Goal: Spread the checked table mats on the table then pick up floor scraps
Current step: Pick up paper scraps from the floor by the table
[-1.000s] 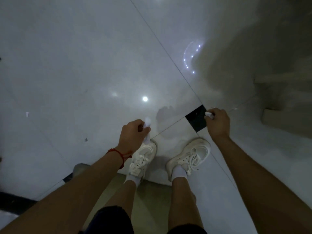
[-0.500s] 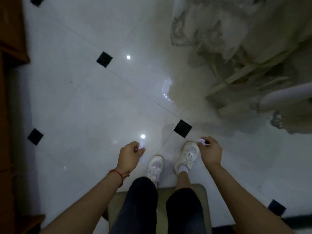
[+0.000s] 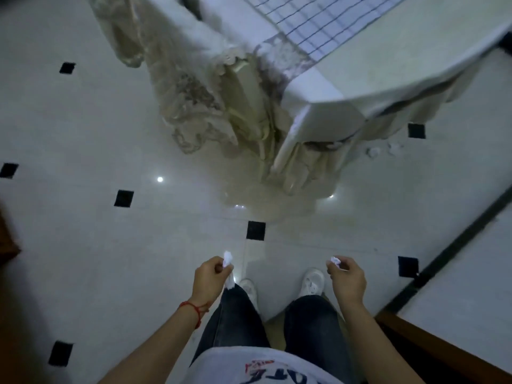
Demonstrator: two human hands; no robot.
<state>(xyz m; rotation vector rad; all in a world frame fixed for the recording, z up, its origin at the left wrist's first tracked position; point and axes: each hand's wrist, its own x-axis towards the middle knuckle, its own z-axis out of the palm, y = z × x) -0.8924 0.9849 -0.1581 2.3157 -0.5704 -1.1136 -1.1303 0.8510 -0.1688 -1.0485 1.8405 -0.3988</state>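
My left hand (image 3: 209, 278) holds a crumpled white paper scrap (image 3: 227, 257) in its curled fingers, above my left knee. My right hand (image 3: 347, 278) pinches another small white scrap (image 3: 335, 260) at about the same height. Ahead stands the table (image 3: 327, 112), draped in a white cloth. A checked mat (image 3: 318, 20) with dark grid lines lies spread on its top. Two more white scraps (image 3: 372, 152) lie on the floor under the table's right side, near a black tile inset.
The glossy white tiled floor (image 3: 110, 134) has small black square insets. A lace-edged cloth (image 3: 191, 101) hangs from the table's left side down to the floor. A dark wooden edge (image 3: 443, 347) runs along the lower right, and brown furniture (image 3: 7, 242) stands at the far left.
The view has risen from close to the floor to standing height. The table and checked mat have come into view. Both hands still hold their scraps.
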